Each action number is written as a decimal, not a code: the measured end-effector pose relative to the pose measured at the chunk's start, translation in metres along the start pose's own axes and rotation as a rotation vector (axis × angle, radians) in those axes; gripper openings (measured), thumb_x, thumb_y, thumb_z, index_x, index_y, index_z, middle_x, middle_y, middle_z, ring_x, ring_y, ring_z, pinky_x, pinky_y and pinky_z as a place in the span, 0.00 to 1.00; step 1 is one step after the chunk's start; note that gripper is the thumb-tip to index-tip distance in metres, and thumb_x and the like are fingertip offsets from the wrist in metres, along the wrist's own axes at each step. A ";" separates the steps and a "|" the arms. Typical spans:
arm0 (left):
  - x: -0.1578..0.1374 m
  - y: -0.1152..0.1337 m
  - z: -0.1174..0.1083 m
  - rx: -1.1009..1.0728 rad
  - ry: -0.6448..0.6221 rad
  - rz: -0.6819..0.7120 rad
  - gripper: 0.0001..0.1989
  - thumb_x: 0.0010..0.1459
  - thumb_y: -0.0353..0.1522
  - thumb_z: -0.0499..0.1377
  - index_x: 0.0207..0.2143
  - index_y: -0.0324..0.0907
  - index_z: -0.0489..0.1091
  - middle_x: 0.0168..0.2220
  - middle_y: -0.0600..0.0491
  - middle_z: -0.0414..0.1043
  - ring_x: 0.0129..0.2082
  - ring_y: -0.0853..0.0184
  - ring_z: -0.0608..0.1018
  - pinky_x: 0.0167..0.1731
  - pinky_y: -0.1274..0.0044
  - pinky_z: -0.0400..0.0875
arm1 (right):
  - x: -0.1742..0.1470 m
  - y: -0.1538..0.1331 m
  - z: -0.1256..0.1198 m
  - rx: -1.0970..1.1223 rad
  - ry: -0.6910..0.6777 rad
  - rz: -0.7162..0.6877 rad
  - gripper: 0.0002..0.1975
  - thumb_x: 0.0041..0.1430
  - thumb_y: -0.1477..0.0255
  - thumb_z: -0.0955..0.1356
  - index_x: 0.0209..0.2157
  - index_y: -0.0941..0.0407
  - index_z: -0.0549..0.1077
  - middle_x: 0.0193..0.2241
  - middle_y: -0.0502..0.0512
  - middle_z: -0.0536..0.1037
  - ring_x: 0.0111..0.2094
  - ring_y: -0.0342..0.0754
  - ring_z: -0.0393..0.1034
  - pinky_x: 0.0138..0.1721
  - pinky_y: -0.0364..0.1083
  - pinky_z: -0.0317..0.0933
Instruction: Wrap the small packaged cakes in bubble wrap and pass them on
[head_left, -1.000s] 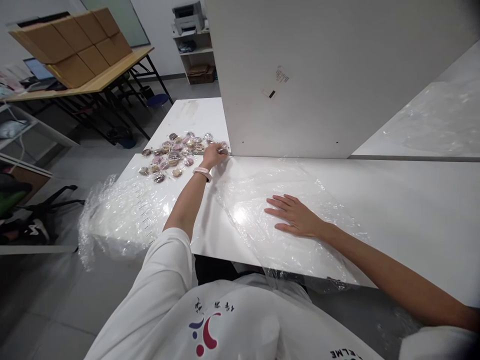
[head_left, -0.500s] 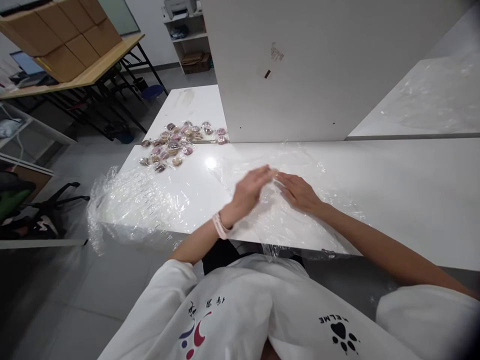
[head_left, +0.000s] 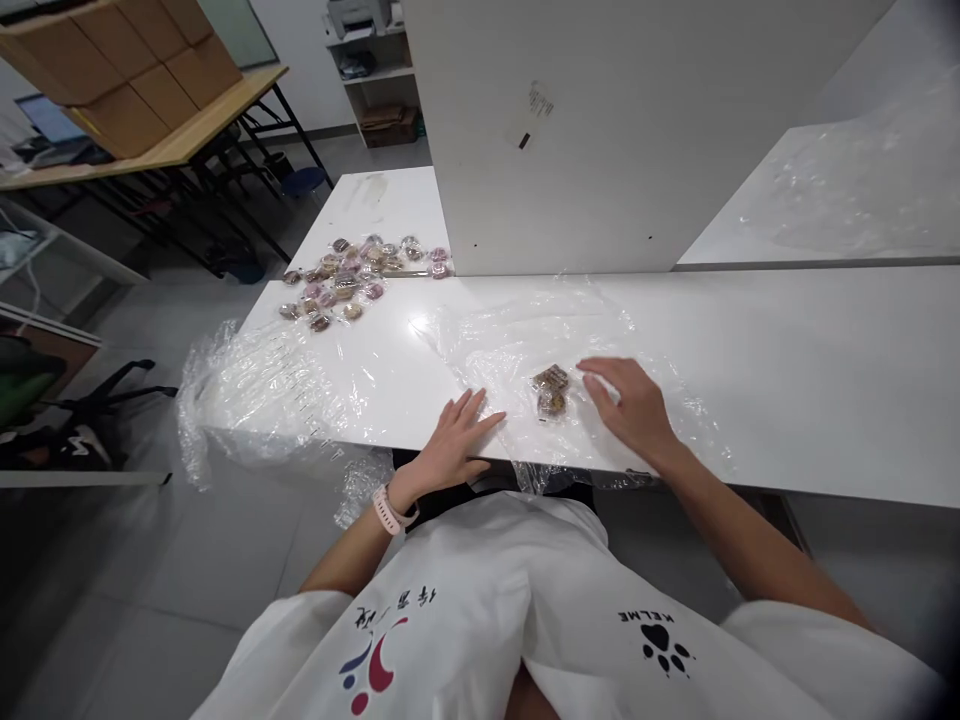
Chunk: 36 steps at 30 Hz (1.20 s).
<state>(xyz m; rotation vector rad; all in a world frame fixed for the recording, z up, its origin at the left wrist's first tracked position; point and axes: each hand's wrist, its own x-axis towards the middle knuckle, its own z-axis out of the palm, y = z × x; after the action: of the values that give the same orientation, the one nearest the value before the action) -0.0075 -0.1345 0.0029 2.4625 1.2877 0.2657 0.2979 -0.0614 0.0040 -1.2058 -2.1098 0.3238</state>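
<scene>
Two small brown wrapped pieces, perhaps cookies or sweets (head_left: pixel 551 391), lie together on a spread sheet of clear plastic film (head_left: pixel 517 345) on the white table. My left hand (head_left: pixel 456 437) rests at the table's front edge, left of these pieces, fingers spread on the film. Just right of the pieces is my right hand (head_left: pixel 630 402), its fingers bent and apart, holding nothing I can see. It does not appear to touch the pieces.
A cluster of several similar wrapped pieces (head_left: pixel 345 285) lies at the table's far left. Crumpled bubble wrap (head_left: pixel 262 390) hangs over the left end. An upright white panel (head_left: pixel 585 150) stands behind the table. Cardboard boxes (head_left: pixel 135 90) sit on a wooden desk (head_left: pixel 195 130) at the back left.
My hands were close together over the middle of the film. They have parted, the left toward me and leftward, the right to the right, and the two brown pieces are now visible.
</scene>
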 end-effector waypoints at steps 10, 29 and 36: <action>-0.007 -0.012 -0.010 -0.114 0.116 -0.081 0.34 0.61 0.33 0.56 0.68 0.52 0.50 0.72 0.48 0.43 0.70 0.54 0.53 0.61 0.59 0.62 | -0.095 -0.061 0.050 0.042 -0.040 -0.135 0.21 0.67 0.76 0.59 0.53 0.46 0.75 0.46 0.55 0.80 0.47 0.53 0.75 0.49 0.56 0.67; 0.140 0.033 -0.003 0.060 0.295 0.160 0.25 0.63 0.21 0.46 0.58 0.51 0.64 0.56 0.48 0.71 0.59 0.56 0.70 0.58 0.53 0.61 | -0.059 0.030 0.001 -0.222 0.312 0.734 0.13 0.57 0.64 0.65 0.39 0.52 0.78 0.22 0.52 0.75 0.25 0.51 0.70 0.32 0.50 0.65; 0.124 0.027 0.036 0.027 -0.059 0.342 0.40 0.64 0.46 0.55 0.70 0.42 0.41 0.71 0.40 0.48 0.70 0.52 0.54 0.68 0.58 0.50 | -0.067 0.015 -0.019 -0.589 0.444 0.512 0.20 0.65 0.68 0.61 0.55 0.55 0.73 0.52 0.69 0.72 0.51 0.68 0.65 0.47 0.66 0.58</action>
<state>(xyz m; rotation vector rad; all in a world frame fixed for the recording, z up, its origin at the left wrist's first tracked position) 0.0949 -0.0550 -0.0190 2.6839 0.8464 0.2588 0.3432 -0.1117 -0.0189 -1.9497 -1.5226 -0.3535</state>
